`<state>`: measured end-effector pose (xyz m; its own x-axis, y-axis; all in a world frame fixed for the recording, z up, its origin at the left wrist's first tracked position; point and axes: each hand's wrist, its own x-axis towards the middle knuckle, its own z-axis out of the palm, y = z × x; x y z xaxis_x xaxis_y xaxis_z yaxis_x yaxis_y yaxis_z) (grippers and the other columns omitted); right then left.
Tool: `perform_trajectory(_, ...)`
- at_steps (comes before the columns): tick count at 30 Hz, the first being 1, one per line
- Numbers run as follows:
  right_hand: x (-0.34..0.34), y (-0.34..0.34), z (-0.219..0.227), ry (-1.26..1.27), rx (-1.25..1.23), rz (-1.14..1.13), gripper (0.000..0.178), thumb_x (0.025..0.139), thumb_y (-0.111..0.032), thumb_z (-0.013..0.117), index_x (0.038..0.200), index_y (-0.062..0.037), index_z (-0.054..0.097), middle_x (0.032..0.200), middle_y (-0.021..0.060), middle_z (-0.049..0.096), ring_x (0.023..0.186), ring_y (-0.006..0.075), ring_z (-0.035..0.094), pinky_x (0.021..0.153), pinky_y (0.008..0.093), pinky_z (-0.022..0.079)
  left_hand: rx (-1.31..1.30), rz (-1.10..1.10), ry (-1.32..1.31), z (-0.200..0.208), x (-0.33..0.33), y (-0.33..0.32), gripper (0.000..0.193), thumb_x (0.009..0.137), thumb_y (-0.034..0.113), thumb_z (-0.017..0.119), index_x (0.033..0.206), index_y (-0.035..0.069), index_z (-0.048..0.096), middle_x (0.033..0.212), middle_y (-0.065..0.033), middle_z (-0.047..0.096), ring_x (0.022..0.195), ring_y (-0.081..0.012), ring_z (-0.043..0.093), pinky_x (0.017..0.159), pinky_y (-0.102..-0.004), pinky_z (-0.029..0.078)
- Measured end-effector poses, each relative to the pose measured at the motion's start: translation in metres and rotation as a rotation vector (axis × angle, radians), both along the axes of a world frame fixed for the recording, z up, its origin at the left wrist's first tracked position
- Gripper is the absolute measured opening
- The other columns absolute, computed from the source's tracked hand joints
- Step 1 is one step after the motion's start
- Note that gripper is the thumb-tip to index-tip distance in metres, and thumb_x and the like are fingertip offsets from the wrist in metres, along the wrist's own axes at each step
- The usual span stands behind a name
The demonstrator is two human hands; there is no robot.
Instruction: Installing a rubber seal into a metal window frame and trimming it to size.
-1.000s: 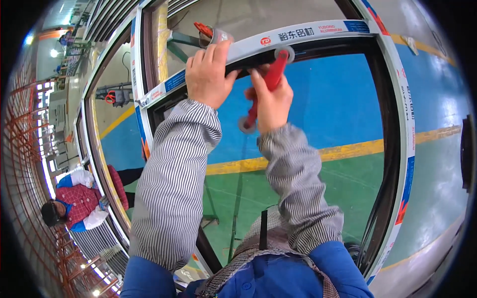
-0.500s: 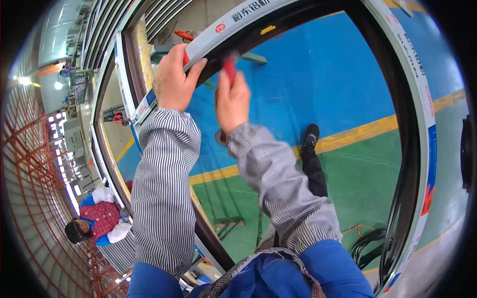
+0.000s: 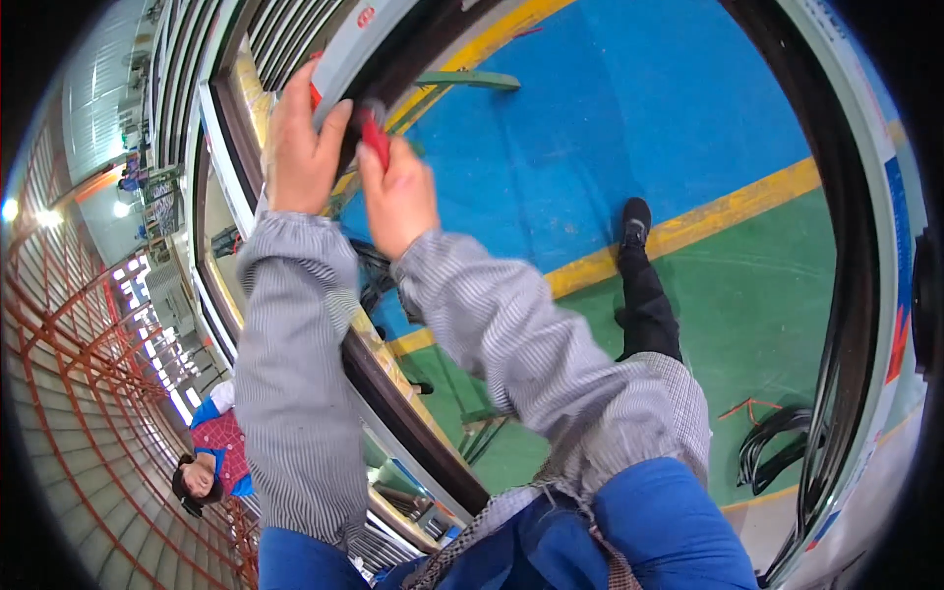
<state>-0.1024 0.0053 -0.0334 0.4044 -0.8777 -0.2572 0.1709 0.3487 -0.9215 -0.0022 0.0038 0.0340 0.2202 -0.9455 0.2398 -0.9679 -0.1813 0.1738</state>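
Observation:
My left hand [image 3: 300, 147] grips the upper left bar of a large dark metal frame [image 3: 438, 49], fingers over the outer side and thumb on the inner side. White printed film [image 3: 366, 39] covers the outer face of that bar. Close beside it, my right hand [image 3: 401, 202] is closed round a red-handled tool [image 3: 375, 138]. The tool's far end is blurred against the dark inner side of the bar, so its kind cannot be made out. A bit of red shows by my left fingers; what it is stays unclear.
Through the frame show a blue and green floor with a yellow stripe [image 3: 723, 214] and a dark-shoed foot [image 3: 636, 221]. Black strips [image 3: 777, 447] lie coiled at lower right. A green bar [image 3: 472, 79] stands beyond my hands. Another person [image 3: 211, 447] is at far left.
Both hands and the red-handled tool have shifted left and slightly down in view as the view turned. My left hand keeps its grip on the bar; the right still holds the tool.

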Motion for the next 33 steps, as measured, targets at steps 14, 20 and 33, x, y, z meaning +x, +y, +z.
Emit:
perform_trajectory(14,0.011,0.053,0.001,0.113,0.075,0.351,0.032,0.092,-0.030,0.054,0.097,0.0019,0.058,0.090,0.0280,0.063,0.084,0.0454,0.060,0.071,0.0496,0.048,0.129,0.151,-0.024,0.005,0.023,0.051,0.045,0.093,0.030,0.055,0.125,0.000,0.045,0.116,-0.0219,0.055,0.108,-0.0370,0.053,0.093,-0.0399,0.039)
perform_trajectory(20,-0.021,-0.058,0.003,-0.185,0.096,-0.283,0.032,0.095,-0.027,0.050,0.086,0.0031,0.054,0.065,0.0187,0.056,0.058,0.0341,0.054,0.055,0.0427,0.044,0.051,0.205,0.129,0.005,0.019,0.050,0.047,0.102,0.040,0.034,0.122,0.002,0.051,0.112,-0.0195,0.059,0.107,-0.0336,0.055,0.094,-0.0358,0.039)
perform_trajectory(33,-0.005,0.060,0.007,0.023,0.054,0.270,0.025,0.098,-0.024,0.051,0.084,-0.0040,0.047,0.055,0.0016,0.046,0.044,0.0101,0.044,0.040,0.0290,0.035,-0.048,0.224,0.475,0.016,0.014,0.047,0.053,0.102,0.042,0.026,0.117,0.004,0.060,0.111,-0.0142,0.063,0.108,-0.0302,0.056,0.094,-0.0340,0.040)
